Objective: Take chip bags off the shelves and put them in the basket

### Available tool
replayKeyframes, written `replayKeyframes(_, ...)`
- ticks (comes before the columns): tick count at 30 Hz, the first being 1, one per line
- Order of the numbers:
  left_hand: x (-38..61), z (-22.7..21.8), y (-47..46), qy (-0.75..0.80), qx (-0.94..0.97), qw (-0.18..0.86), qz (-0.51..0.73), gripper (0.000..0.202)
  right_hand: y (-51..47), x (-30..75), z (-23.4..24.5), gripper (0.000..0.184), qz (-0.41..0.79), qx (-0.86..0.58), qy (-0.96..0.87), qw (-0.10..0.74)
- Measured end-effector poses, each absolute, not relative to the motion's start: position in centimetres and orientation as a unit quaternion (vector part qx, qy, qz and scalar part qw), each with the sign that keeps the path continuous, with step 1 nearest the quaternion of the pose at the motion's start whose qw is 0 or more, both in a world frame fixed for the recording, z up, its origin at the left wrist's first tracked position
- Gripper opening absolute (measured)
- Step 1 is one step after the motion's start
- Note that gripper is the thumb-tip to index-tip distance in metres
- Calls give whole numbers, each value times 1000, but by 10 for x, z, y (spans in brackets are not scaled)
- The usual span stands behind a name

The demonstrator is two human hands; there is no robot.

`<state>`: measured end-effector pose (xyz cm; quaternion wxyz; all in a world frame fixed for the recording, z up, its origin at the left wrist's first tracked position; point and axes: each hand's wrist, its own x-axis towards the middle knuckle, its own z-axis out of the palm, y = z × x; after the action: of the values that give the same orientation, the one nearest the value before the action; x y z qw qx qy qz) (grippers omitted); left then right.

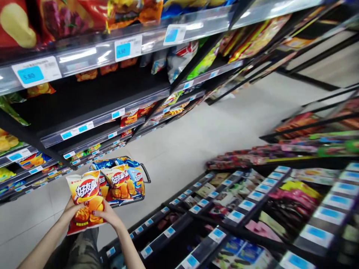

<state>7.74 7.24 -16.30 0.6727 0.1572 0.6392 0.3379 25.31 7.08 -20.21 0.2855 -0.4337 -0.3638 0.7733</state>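
Observation:
Both my hands grip one bag of potato chips, orange, white and red, held upright in front of my legs. My left hand is closed round its left edge, with the thumb on the front. On the right edge my right hand pinches the bag, thumb across its front and fingers hidden behind. Just beyond the held bag stands a shopping basket with a dark handle. Inside it are more orange chip bags and several blue chip bags.
On the left, a tall shelf carries snack bags and blue-and-white price tags. A lower rack with packaged goods runs along the right. Between them lies the pale floor of the aisle. Farther on, a display holds red packs.

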Motion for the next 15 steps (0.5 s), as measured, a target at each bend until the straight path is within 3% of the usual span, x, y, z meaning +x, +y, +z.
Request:
replayKeyframes(5,91,-214,94,648,155,655,356,66,101,305,-239,58,617,-616,-374,316)
replayKeyframes(9,103,-250,101,660,145,642,361,60,136,354,-287,91,495,-738,-347,301)
replayKeyframes(11,105,-256,99,669,140,636,358,54,147,366,-310,99,495,-748,-346,277)
replayKeyframes(15,86,-242,96,684,131,624,353,48,152,379,-337,89,543,-719,-350,256)
